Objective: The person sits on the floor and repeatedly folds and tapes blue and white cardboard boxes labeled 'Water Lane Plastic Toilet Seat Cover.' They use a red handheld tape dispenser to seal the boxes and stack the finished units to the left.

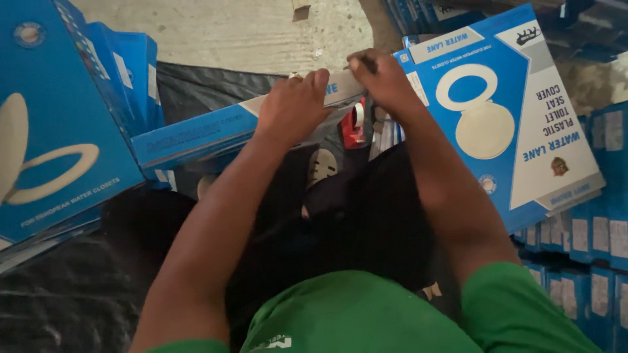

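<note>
A flat blue and white cardboard box stands on its edge across my lap, its narrow side facing up. My left hand grips that top edge near its right end, a ring on one finger. My right hand pinches the same end of the box, fingers curled over the corner. Below the hands a red tape dispenser with a white roll shows between my arms.
A large blue box with a toilet seat picture leans at the right. More such boxes stand at the left and are stacked at the lower right. Black plastic sheet covers the floor; bare concrete lies beyond.
</note>
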